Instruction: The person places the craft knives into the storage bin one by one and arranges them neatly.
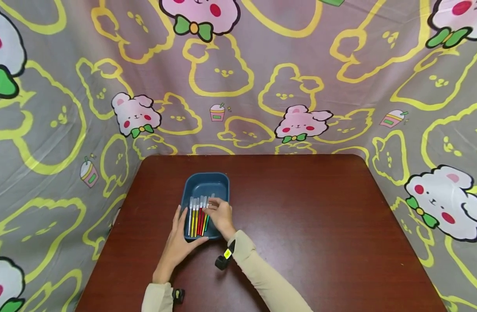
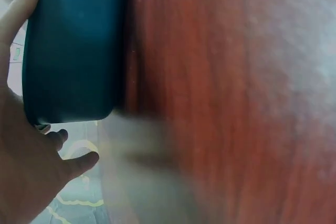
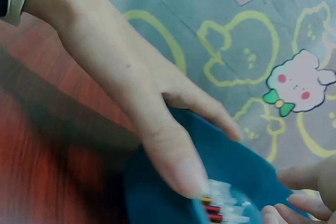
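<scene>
In the head view, a blue tray [image 1: 207, 177] stands on the table's left half. Slim sticks with clear caps [image 1: 197, 221] lie side by side in it, in silver, yellow, red and green. My left hand [image 1: 178, 245] spans the tray's near left corner, fingers straight along the left side and thumb at the near rim. Over the right end of the row, my right hand [image 1: 222, 216] pinches the green stick [image 1: 207, 224] near its cap; its fingertips partly hide the contact. The right wrist view shows the left thumb over the tray wall [image 3: 247, 156] and the right fingers [image 3: 310, 203] inside.
The brown table [image 1: 301, 208] extends to the right of the tray. A patterned cloth [image 1: 238, 78] hangs behind and along both sides. Each wrist carries a small black camera, one of them the right wrist camera [image 1: 223, 261].
</scene>
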The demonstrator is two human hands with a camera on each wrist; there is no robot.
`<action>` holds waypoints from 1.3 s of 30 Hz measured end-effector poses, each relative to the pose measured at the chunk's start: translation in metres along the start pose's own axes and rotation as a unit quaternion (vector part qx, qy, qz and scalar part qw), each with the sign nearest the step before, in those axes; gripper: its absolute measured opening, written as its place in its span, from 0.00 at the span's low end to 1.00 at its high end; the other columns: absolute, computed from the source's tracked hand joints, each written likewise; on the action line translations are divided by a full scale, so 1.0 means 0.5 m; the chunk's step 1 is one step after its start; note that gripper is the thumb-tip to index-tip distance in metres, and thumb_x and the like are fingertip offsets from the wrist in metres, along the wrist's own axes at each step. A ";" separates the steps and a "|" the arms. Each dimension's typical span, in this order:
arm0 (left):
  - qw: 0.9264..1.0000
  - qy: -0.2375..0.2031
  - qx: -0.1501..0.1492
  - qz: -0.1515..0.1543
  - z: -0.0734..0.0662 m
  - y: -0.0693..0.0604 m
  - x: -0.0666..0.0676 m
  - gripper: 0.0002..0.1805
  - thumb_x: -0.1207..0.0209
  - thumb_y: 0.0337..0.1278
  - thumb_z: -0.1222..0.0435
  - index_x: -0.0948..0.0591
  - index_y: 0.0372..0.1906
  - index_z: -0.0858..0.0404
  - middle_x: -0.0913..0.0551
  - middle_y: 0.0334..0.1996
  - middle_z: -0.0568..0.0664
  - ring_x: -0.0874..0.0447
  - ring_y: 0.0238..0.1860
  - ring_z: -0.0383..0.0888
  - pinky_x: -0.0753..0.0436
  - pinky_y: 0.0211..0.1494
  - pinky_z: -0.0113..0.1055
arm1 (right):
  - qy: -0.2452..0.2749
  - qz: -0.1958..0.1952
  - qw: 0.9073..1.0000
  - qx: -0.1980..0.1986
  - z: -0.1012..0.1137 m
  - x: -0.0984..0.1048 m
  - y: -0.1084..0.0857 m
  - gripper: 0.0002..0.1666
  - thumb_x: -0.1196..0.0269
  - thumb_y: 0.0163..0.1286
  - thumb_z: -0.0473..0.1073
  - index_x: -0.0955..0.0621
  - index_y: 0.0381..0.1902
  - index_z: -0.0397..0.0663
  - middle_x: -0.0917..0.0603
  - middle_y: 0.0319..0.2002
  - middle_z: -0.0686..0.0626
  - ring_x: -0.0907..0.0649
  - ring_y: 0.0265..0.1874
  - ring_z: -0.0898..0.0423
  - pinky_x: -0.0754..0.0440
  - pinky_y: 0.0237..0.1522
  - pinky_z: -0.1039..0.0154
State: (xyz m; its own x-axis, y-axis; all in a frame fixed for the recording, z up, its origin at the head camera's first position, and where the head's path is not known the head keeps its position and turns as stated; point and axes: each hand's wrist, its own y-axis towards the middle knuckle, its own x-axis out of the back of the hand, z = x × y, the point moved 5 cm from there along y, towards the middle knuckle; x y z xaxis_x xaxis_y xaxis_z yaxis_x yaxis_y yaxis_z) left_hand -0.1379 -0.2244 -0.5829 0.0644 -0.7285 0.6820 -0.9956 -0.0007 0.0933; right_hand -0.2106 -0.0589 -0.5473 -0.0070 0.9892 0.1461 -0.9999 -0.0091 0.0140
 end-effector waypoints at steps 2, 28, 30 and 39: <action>1.000 0.007 0.005 0.005 0.000 0.000 0.002 0.68 0.20 0.47 0.43 0.49 0.86 0.59 0.58 0.86 0.60 0.42 0.78 0.71 0.34 0.71 0.74 | 0.007 0.007 1.000 0.002 0.006 0.011 -0.002 0.22 0.25 0.62 0.27 0.15 0.54 0.25 0.11 0.49 0.30 0.08 0.44 0.41 0.10 0.43 0.60; 0.997 0.074 -0.021 0.011 -0.043 0.024 0.063 0.61 0.27 0.54 0.39 0.45 0.85 0.59 0.53 0.85 0.62 0.59 0.84 0.66 0.57 0.79 0.73 | -0.115 0.026 0.988 0.100 0.058 0.205 -0.027 0.28 0.35 0.78 0.53 0.20 0.70 0.47 0.16 0.63 0.43 0.17 0.62 0.43 0.22 0.66 0.42; 0.996 0.080 -0.031 0.007 -0.044 0.025 0.066 0.59 0.28 0.55 0.39 0.43 0.85 0.57 0.54 0.86 0.60 0.60 0.84 0.65 0.58 0.79 0.73 | -0.149 0.029 0.982 0.109 0.057 0.223 -0.029 0.31 0.36 0.78 0.56 0.23 0.73 0.50 0.20 0.69 0.44 0.21 0.68 0.43 0.26 0.69 0.41; 0.993 0.093 -0.065 -0.025 -0.047 0.025 0.097 0.52 0.29 0.59 0.43 0.38 0.84 0.55 0.53 0.85 0.62 0.60 0.84 0.68 0.65 0.78 0.75 | -0.265 0.032 0.952 0.151 0.047 0.305 -0.046 0.41 0.38 0.78 0.62 0.32 0.81 0.55 0.36 0.81 0.44 0.34 0.79 0.42 0.35 0.74 0.34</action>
State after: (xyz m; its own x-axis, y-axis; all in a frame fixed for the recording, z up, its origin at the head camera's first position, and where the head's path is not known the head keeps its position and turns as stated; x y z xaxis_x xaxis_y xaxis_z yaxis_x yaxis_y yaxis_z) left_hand -0.1455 -0.2437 -0.5318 0.1362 -0.5911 0.7950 -0.9746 0.0642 0.2147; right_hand -0.1884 0.0888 -0.5020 0.0201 0.7730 0.6341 -0.9473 -0.1880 0.2592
